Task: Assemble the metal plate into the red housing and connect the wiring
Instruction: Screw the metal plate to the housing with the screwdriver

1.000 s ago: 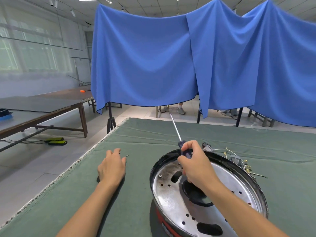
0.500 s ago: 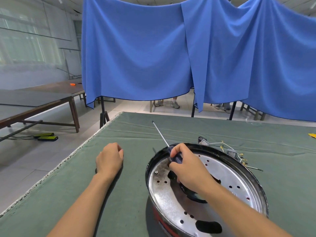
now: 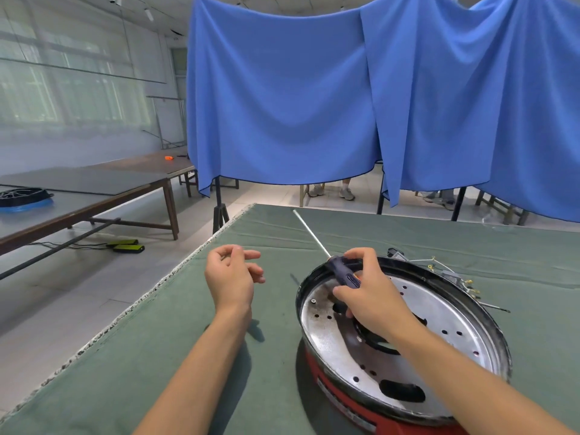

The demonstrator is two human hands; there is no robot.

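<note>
The round red housing [image 3: 345,400] with a black rim lies on the green cloth, and the perforated metal plate [image 3: 445,315] is seated inside it. A screw head [image 3: 313,300] shows in the plate at its left edge. My right hand [image 3: 373,296] grips the dark blue handle of a screwdriver [image 3: 343,271] over the plate's far-left side, with the long shaft pointing up and away. My left hand [image 3: 232,274] hovers above the cloth left of the housing, thumb and fingers curled together as in a pinch. Loose wiring [image 3: 452,273] with brass terminals sticks out behind the housing's far rim.
The green-covered table [image 3: 157,356] has its left edge running diagonally close to my left arm. Blue drapes [image 3: 282,105] hang behind the table's far edge. A brown side table [image 3: 94,189] stands to the left.
My left hand rose off the cloth with its fingers curled; the small screw seen earlier at its fingertips no longer shows on the cloth. My right hand moved the screwdriver slightly.
</note>
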